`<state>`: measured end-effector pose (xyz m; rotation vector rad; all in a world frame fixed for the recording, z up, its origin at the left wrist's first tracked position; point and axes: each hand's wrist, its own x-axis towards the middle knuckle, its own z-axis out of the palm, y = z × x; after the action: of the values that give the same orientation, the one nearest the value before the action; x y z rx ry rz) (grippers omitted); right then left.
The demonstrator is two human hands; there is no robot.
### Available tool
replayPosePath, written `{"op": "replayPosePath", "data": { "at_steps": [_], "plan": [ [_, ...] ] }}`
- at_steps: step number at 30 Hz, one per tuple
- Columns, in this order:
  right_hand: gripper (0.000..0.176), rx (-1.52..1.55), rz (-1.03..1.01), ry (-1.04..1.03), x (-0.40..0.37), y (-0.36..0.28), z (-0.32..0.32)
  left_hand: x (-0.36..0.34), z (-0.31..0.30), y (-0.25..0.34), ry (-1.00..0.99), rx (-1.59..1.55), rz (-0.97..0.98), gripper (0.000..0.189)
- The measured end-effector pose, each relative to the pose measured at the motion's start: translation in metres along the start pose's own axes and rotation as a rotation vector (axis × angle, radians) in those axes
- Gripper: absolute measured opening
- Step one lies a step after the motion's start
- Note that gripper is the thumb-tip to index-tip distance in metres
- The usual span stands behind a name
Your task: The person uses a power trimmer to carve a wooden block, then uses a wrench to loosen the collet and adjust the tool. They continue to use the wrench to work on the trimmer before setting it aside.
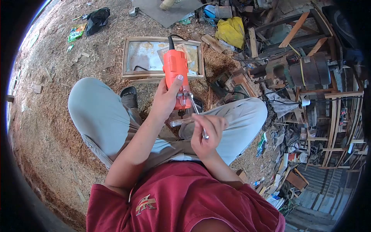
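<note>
At far left a small wooden block (38, 89) lies on ground (50, 127) strewn with shavings; farther up, a green-and-orange packet (77, 32) sits beside a crumpled black bag (97, 20), both well apart from the hands. The left knee (94, 106) comes next, with a dark sandal (129, 97) just beside it. Ahead of the feet lies a shallow wood-framed tray (124, 58), and the orange power tool (176, 63) is held up in front, hiding part of its inside and near edge. The left hand (164, 98) is clamped round the tool's body, thumb laid along the upper face — the other fingers are mostly hidden. A black cord (171, 41) leaves the tool's top end over the tray. The right hand (208, 133) has its fingers closed on a metal wrench (195, 104), whose far end overlaps the tool's lower part (whether it touches, I cannot tell). Right of the tray, a yellow bag (230, 31) lies near wood scraps (212, 43); nearer the body is the right knee (249, 116). Clutter crowds the far right — a machine with a drum-like body (317, 69) and, below it, many wood strips (332, 127).
</note>
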<state>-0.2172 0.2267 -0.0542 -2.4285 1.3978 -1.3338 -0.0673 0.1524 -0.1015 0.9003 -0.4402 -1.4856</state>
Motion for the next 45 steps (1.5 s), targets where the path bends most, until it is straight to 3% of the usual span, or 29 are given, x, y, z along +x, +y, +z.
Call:
{"op": "replayPosePath", "data": {
  "at_steps": [3,6,10,16,43,45],
  "plan": [
    [0.030,-0.028,-0.064,-0.057,0.005,-0.002,-0.004,-0.002,0.001,0.004,0.031,0.014,-0.044,0.042],
    [0.029,0.039,0.003,-0.013,0.014,0.009,-0.006,-0.002,0.002,0.005,0.041,0.000,-0.053,0.043],
    [0.028,-0.043,-0.156,-0.156,0.023,-0.001,-0.012,-0.003,0.000,0.007,0.017,0.053,-0.051,0.046],
    [0.031,-0.014,-0.194,-0.150,0.034,0.009,-0.014,-0.005,0.001,0.003,-0.047,-0.035,-0.027,0.048],
    [0.013,0.077,-0.215,-0.186,0.057,0.016,-0.013,0.002,-0.006,-0.002,-0.102,-0.095,0.021,0.051],
    [0.023,0.094,-0.226,-0.178,0.057,0.020,-0.012,0.003,-0.006,-0.002,-0.122,-0.099,0.044,0.050]
  ]
}}
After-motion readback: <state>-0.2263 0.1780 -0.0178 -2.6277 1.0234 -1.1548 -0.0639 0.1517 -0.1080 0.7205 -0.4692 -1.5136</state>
